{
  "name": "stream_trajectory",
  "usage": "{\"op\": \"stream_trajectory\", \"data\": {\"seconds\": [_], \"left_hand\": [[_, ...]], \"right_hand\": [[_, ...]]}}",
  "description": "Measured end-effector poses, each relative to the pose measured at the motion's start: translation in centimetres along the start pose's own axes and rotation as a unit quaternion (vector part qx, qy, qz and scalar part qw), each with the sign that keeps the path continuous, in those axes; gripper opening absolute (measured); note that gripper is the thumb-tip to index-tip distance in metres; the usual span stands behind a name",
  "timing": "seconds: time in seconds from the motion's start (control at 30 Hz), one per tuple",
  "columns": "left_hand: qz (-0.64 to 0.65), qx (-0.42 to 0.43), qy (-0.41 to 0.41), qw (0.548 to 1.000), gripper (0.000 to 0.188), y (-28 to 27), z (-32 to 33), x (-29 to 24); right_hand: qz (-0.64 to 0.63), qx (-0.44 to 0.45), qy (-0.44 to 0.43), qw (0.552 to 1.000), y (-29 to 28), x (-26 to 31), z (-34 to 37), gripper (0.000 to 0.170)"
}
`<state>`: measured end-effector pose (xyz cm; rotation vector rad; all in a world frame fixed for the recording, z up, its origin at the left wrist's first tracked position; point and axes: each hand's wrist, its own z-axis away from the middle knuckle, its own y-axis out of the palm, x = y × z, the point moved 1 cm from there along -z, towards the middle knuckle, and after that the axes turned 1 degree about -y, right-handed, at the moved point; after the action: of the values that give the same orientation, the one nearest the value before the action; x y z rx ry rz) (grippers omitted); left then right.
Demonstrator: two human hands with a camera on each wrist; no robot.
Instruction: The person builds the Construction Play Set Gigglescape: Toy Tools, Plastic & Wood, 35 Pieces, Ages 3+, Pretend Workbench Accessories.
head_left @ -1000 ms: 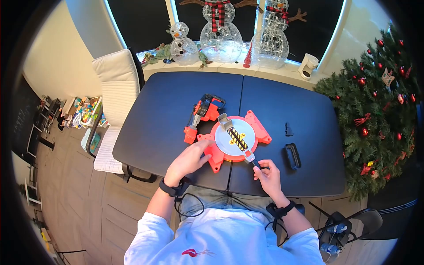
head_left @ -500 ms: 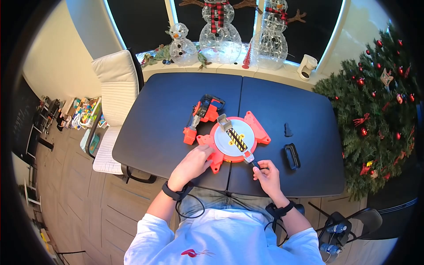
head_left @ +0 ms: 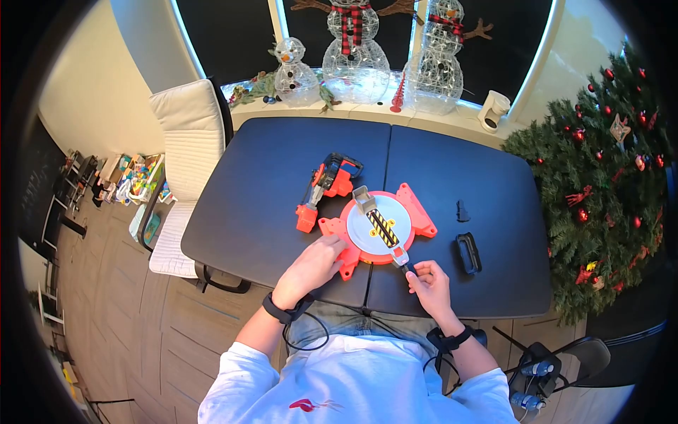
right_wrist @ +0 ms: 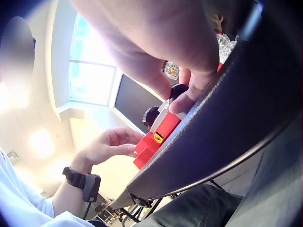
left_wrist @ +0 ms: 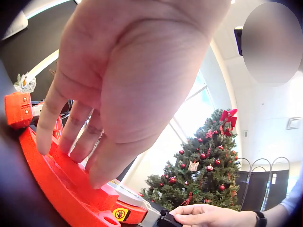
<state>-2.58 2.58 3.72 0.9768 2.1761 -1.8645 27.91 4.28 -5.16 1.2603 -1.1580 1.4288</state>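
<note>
On the dark table lies a red base with a round grey disc, crossed by a yellow-and-black striped strip. The left hand rests on the base's red leg at the near left; in the left wrist view its fingers lie extended on the red plastic. At the disc's near edge the right hand pinches a small black handle between thumb and fingers. The right wrist view shows the right hand at the black piece, beside the red base.
Behind the left hand lies a red-and-black toy piece. To the right are a black oval frame and a small black part. A decorated tree stands at the table's right, a white chair at its left.
The left hand has moved slightly along the red leg since a second ago, its fingers drawn closer together. The right hand keeps its pinch on the black handle.
</note>
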Motion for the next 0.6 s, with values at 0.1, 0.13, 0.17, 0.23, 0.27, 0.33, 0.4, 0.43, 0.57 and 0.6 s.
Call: {"op": "stream_trajectory", "data": {"seconds": [0.1, 0.13, 0.17, 0.23, 0.27, 0.33, 0.4, 0.43, 0.57, 0.6], "left_hand": [[-0.002, 0.018, 0.0, 1.0, 0.026, 0.2, 0.0, -0.1], [-0.005, 0.018, -0.001, 1.0, 0.026, 0.2, 0.0, -0.2], [-0.008, 0.017, -0.001, 1.0, 0.025, 0.3, 0.1, -0.3], [-0.009, 0.029, -0.009, 1.0, 0.028, 0.4, 0.1, -0.4], [-0.007, 0.04, -0.016, 0.999, 0.03, 0.6, 0.1, -0.3], [0.003, 0.051, -0.004, 0.999, 0.033, 0.9, 0.1, -0.3], [0.019, 0.05, 0.034, 0.998, 0.036, 1.6, 0.1, -0.5], [0.01, 0.053, 0.029, 0.998, 0.037, 1.9, 0.1, -0.9], [0.003, 0.062, 0.032, 0.998, 0.039, 2.8, 0.1, -1.1], [0.008, 0.064, 0.038, 0.997, 0.039, 2.8, 0.1, -0.9]], "right_hand": [[0.054, 0.001, -0.012, 0.998, 0.0, 0.6, 0.3, 0.03], [0.07, 0.0, -0.022, 0.997, 0.0, 0.8, 0.4, 0.031], [0.086, -0.002, -0.031, 0.996, 0.0, 0.8, 0.5, 0.032], [0.111, -0.006, -0.044, 0.993, 0.0, 0.7, 0.5, 0.035], [0.123, -0.008, -0.05, 0.991, 0.0, 0.7, 0.4, 0.036], [0.151, -0.014, -0.065, 0.986, 0.1, 1.2, 0.5, 0.038], [0.171, -0.018, -0.07, 0.983, 0.2, 1.7, 0.6, 0.04], [0.176, -0.018, -0.068, 0.982, 0.3, 1.9, 0.8, 0.04], [0.182, -0.034, -0.074, 0.98, 0.5, 1.8, 1.0, 0.039], [0.184, -0.039, -0.078, 0.979, 0.4, 1.7, 0.9, 0.038]]}}
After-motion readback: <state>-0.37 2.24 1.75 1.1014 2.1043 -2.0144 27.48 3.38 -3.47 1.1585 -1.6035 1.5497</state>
